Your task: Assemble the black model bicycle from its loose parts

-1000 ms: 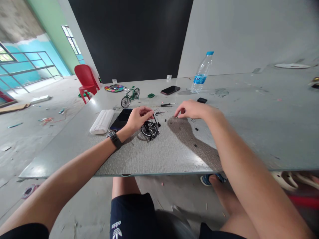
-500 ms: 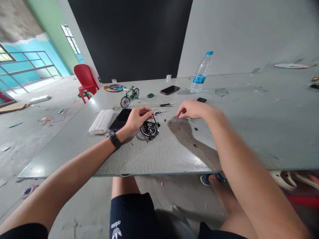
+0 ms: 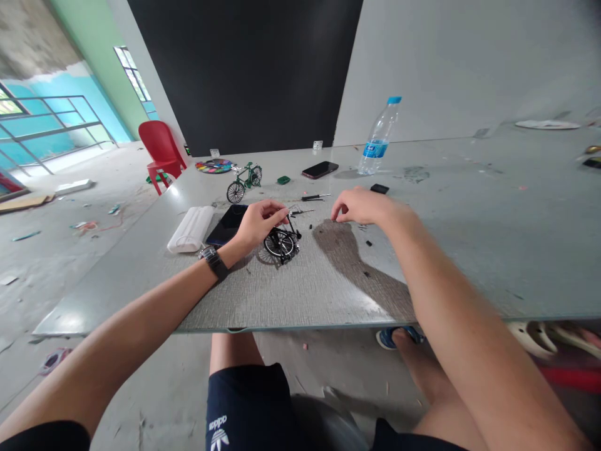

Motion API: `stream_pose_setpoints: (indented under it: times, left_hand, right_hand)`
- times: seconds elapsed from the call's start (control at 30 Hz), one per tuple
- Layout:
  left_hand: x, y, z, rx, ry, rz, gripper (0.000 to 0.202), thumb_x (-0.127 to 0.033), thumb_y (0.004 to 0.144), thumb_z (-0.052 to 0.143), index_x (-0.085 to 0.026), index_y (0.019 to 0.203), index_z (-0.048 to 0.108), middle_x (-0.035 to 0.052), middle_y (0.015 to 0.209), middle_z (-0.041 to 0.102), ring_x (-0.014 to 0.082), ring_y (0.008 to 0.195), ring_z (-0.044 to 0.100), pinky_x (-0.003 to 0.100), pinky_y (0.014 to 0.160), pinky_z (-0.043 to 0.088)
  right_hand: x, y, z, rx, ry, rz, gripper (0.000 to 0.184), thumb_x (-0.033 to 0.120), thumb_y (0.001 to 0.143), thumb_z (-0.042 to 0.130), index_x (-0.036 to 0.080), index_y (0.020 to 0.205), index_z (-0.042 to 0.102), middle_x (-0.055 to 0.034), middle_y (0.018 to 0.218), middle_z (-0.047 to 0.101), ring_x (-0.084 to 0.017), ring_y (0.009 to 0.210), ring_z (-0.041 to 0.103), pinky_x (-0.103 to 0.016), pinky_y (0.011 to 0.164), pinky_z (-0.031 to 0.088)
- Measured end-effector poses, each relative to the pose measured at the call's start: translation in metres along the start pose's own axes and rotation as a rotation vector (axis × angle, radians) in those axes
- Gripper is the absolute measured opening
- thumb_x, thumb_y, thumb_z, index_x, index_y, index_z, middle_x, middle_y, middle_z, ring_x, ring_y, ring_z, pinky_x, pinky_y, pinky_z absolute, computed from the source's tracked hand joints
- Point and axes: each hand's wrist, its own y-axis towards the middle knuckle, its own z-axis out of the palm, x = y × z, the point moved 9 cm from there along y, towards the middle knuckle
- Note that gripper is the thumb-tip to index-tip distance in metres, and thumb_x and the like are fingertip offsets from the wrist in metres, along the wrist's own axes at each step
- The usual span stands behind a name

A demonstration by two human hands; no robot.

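Currently, I am pinching a black model bicycle (image 3: 285,238) in the left hand (image 3: 259,222), near the middle of the grey textured tabletop (image 3: 277,297).
Its visible part is rising from a silver-rimmed spoked wheel (image 3: 280,245) toward thin, pale wiry pieces, tilting slightly right; the fingers are covering the rest, so I cannot tell its full long axis or which end is leading. The right hand (image 3: 357,206) is hanging to its right, fingertips curling downward; I cannot tell whether they are holding anything. Behind, a slim black-handled tool (image 3: 312,198) is lying crosswise.
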Motion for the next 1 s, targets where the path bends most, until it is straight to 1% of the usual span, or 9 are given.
stream_pose_setpoints:
  times: [0.23,0.33,0.4,0.47,0.57,0.67,0.73,0.87,1.0]
  left_hand:
    - [-0.001,0.000,0.000,-0.007,-0.005,0.009,0.011,-0.026,0.089,0.072,-0.016,0.084,0.070,0.0032,0.072,0.074,0.0127,0.068,0.067,0.027,0.069,0.053]
    - [0.000,0.000,-0.002,-0.026,-0.008,0.007,0.010,-0.024,0.090,0.072,-0.016,0.085,0.070,0.0035,0.074,0.075,0.0127,0.068,0.068,0.027,0.069,0.053]
    - [0.002,0.000,-0.003,-0.041,-0.013,-0.017,0.007,-0.022,0.090,0.070,-0.015,0.090,0.072,0.0048,0.078,0.076,0.0133,0.072,0.069,0.028,0.071,0.055]
    - [0.005,0.000,-0.004,-0.057,-0.027,-0.048,0.010,-0.019,0.091,0.068,-0.014,0.098,0.073,0.0068,0.084,0.078,0.0144,0.077,0.072,0.029,0.075,0.056]
    - [0.007,0.000,-0.005,-0.068,-0.049,-0.061,0.015,-0.015,0.090,0.068,-0.013,0.104,0.073,0.0087,0.091,0.080,0.0151,0.081,0.073,0.030,0.079,0.058]
    - [0.006,-0.001,-0.006,-0.073,-0.079,-0.051,0.019,-0.013,0.087,0.071,-0.014,0.106,0.071,0.0078,0.089,0.080,0.0155,0.081,0.074,0.030,0.078,0.058]
    - [0.007,-0.002,-0.008,-0.093,-0.095,-0.060,0.019,-0.013,0.086,0.072,-0.015,0.104,0.069,0.0072,0.086,0.080,0.0155,0.080,0.074,0.029,0.075,0.058]
    - [0.007,-0.002,-0.011,-0.131,-0.074,-0.076,0.014,-0.014,0.084,0.075,-0.015,0.097,0.069,0.0078,0.086,0.080,0.0151,0.079,0.075,0.028,0.073,0.058]
    - [0.006,-0.002,-0.013,-0.150,-0.039,-0.063,0.016,-0.017,0.083,0.076,-0.015,0.098,0.071,0.0077,0.087,0.080,0.0161,0.079,0.075,0.029,0.072,0.058]
  right_hand:
    - [0.007,0.000,-0.001,-0.023,0.020,-0.037,0.021,0.038,0.084,0.075,0.025,0.098,0.084,-0.0100,0.094,0.073,-0.016,0.064,0.059,-0.033,0.062,0.041]
    - [0.015,-0.004,-0.007,-0.045,0.033,-0.062,0.019,0.035,0.086,0.072,0.025,0.098,0.083,-0.0090,0.090,0.073,-0.016,0.063,0.058,-0.033,0.062,0.040]
    - [0.021,-0.009,-0.013,-0.082,0.058,-0.093,0.020,0.032,0.089,0.067,0.026,0.101,0.082,-0.0077,0.087,0.072,-0.016,0.062,0.056,-0.033,0.061,0.039]
    - [0.028,-0.014,-0.024,-0.154,0.100,-0.141,0.022,0.031,0.091,0.063,0.026,0.102,0.082,-0.0065,0.084,0.071,-0.016,0.061,0.054,-0.033,0.060,0.038]
    - [0.041,-0.023,-0.043,-0.309,0.165,-0.249,0.024,0.031,0.090,0.062,0.026,0.101,0.082,-0.0056,0.082,0.071,-0.017,0.064,0.054,-0.034,0.062,0.038]
    - [0.055,-0.034,-0.058,-0.459,0.218,-0.349,0.024,0.032,0.090,0.063,0.025,0.101,0.083,-0.0054,0.082,0.070,-0.018,0.071,0.057,-0.034,0.068,0.040]
    - [0.065,-0.041,-0.063,-0.520,0.255,-0.404,0.023,0.032,0.091,0.062,0.024,0.100,0.083,-0.0051,0.081,0.069,-0.017,0.072,0.056,-0.034,0.070,0.041]
    - [0.088,-0.048,-0.060,-0.542,0.301,-0.504,0.022,0.030,0.093,0.062,0.024,0.101,0.082,-0.0045,0.083,0.068,-0.016,0.071,0.055,-0.032,0.069,0.040]
    - [0.106,-0.050,-0.053,-0.558,0.314,-0.563,0.022,0.029,0.094,0.061,0.024,0.102,0.082,-0.0040,0.082,0.066,-0.016,0.071,0.053,-0.033,0.072,0.040]
